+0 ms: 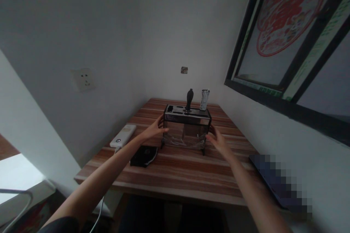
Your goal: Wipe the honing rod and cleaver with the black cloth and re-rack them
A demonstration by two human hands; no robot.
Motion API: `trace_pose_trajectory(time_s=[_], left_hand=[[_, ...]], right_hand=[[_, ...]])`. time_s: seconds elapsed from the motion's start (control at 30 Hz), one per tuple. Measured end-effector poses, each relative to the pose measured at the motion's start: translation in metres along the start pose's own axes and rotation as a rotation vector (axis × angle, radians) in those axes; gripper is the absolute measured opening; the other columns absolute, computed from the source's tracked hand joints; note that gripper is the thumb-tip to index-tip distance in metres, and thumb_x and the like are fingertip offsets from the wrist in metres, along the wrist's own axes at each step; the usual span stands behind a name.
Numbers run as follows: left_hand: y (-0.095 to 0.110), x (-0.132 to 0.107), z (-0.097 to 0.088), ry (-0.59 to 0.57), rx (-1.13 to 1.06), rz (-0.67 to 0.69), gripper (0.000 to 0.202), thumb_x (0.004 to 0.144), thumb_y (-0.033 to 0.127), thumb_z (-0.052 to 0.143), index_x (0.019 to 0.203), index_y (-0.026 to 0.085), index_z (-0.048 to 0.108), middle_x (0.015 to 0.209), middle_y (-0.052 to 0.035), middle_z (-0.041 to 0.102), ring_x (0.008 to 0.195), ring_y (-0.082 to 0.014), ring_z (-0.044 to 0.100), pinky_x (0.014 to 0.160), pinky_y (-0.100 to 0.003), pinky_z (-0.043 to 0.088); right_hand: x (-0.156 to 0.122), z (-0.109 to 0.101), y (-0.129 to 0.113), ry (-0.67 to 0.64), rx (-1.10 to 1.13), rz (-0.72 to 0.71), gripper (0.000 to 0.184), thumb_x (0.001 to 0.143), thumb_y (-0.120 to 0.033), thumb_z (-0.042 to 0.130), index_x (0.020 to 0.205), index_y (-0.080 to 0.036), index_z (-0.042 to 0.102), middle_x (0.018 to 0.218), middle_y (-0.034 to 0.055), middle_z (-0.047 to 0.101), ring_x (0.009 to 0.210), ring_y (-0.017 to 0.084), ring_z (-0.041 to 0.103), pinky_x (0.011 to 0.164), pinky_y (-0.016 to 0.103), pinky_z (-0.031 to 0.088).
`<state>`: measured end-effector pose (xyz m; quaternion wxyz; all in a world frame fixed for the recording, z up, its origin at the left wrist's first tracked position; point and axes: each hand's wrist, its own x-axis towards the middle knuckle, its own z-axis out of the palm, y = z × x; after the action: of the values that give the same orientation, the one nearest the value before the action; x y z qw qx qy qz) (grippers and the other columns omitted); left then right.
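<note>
Both hands are spread open, fingers stretched rather than curled. The left hand (157,127) lies against the upper left end of the metal knife rack (187,128) and the right hand (217,140) against its lower right end, so the rack sits between the two palms. I cannot tell how hard either hand presses. The rack stands upright on its feet, about the middle of the wooden table (191,174), towards the far side.

A black handle (189,99) stands up out of a slot in the rack's top, and a silvery wrapped handle (204,99) rises just to its right, at the far right corner.

To the left of the rack, a white slab-shaped device (123,135) lies near the table's left edge, and a black flat object (144,155) lies nearer, just beside the left forearm. On the right, a dark flat thing (279,182) lies along the wall at the near right edge. Bare tabletop runs from the rack's front to the near edge, between the two forearms. Behind the rack there is a narrower strip of table before the far wall. The left wall, with its socket (82,79), and the right wall, under the window frame (287,105), close the table in on both sides.
</note>
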<state>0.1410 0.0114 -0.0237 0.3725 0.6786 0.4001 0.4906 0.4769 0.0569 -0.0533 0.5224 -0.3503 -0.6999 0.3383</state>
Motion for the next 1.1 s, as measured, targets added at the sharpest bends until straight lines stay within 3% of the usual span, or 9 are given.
trace_pose_trajectory(time_s=[0.1,0.17,0.27,0.37,0.5,0.63,0.77,0.9,1.1], left_hand=[[-0.005,-0.016,-0.012,0.034,0.078,0.016,0.087,0.073,0.044,0.068,0.144,0.023,0.023,0.151,-0.0119,0.027,0.137,-0.0260,0.029,0.108,-0.042,0.032],[-0.009,-0.032,-0.023,0.079,0.266,0.009,0.076,0.080,0.042,0.058,0.143,0.021,0.023,0.148,-0.0124,0.034,0.134,-0.0228,0.035,0.106,-0.040,0.035],[-0.015,-0.062,-0.041,0.110,0.492,-0.038,0.052,0.084,0.038,0.051,0.131,0.017,0.043,0.132,-0.0111,0.053,0.121,-0.0221,0.050,0.101,-0.039,0.041],[-0.020,-0.091,-0.054,0.118,0.646,-0.088,0.033,0.082,0.032,0.052,0.109,0.017,0.061,0.112,-0.0095,0.065,0.109,-0.0250,0.058,0.098,-0.041,0.042],[-0.028,-0.117,-0.058,0.113,0.814,-0.143,0.025,0.077,0.021,0.053,0.099,0.018,0.066,0.106,-0.0090,0.065,0.103,-0.0255,0.060,0.094,-0.039,0.044],[-0.034,-0.129,-0.057,0.121,0.934,-0.200,0.032,0.079,0.016,0.050,0.108,0.018,0.063,0.113,-0.0108,0.062,0.104,-0.0260,0.059,0.093,-0.039,0.045],[-0.036,-0.134,-0.054,0.133,1.000,-0.240,0.033,0.081,0.017,0.048,0.112,0.017,0.060,0.116,-0.0123,0.061,0.107,-0.0268,0.058,0.094,-0.039,0.043],[-0.036,-0.135,-0.050,0.155,1.024,-0.252,0.036,0.081,0.018,0.049,0.116,0.019,0.056,0.115,-0.0113,0.060,0.109,-0.0271,0.055,0.095,-0.039,0.041],[-0.030,-0.135,-0.043,0.202,1.005,-0.268,0.017,0.078,0.018,0.052,0.093,0.020,0.060,0.101,-0.0079,0.058,0.095,-0.0251,0.059,0.086,-0.037,0.044]], right_hand=[[-0.028,0.008,-0.010,0.289,-0.082,0.010,0.047,0.075,-0.051,0.061,0.109,-0.019,0.057,0.113,0.0126,0.063,0.103,0.024,0.059,0.088,0.042,0.048],[-0.048,0.020,-0.018,0.305,-0.115,0.029,0.036,0.079,-0.048,0.058,0.098,-0.018,0.059,0.099,0.0106,0.066,0.091,0.023,0.063,0.080,0.038,0.051],[-0.072,0.052,-0.035,-0.015,-0.172,0.029,0.023,0.084,-0.039,0.053,0.089,-0.019,0.063,0.086,0.0070,0.067,0.080,0.020,0.063,0.075,0.033,0.051],[-0.082,0.097,-0.055,-0.333,-0.288,0.018,0.014,0.085,-0.029,0.054,0.088,-0.020,0.064,0.088,0.0046,0.068,0.083,0.019,0.064,0.077,0.031,0.049],[-0.074,0.157,-0.080,-0.420,-0.571,-0.014,0.020,0.085,-0.022,0.055,0.103,-0.020,0.063,0.106,0.0069,0.066,0.101,0.021,0.061,0.087,0.032,0.045],[-0.060,0.197,-0.090,-0.474,-0.815,0.054,0.021,0.087,-0.024,0.053,0.106,-0.020,0.061,0.106,0.0095,0.067,0.098,0.024,0.064,0.078,0.033,0.048],[-0.053,0.215,-0.087,-0.468,-0.865,0.079,0.019,0.090,-0.026,0.049,0.101,-0.017,0.062,0.099,0.0127,0.068,0.089,0.026,0.067,0.070,0.035,0.049],[-0.052,0.218,-0.083,-0.459,-0.873,0.081,0.014,0.087,-0.023,0.053,0.097,-0.017,0.060,0.097,0.0129,0.068,0.086,0.026,0.067,0.067,0.035,0.049],[-0.054,0.215,-0.082,-0.387,-0.838,0.018,0.018,0.081,-0.008,0.049,0.093,-0.020,0.056,0.107,0.0111,0.062,0.102,0.024,0.058,0.073,0.032,0.047]])
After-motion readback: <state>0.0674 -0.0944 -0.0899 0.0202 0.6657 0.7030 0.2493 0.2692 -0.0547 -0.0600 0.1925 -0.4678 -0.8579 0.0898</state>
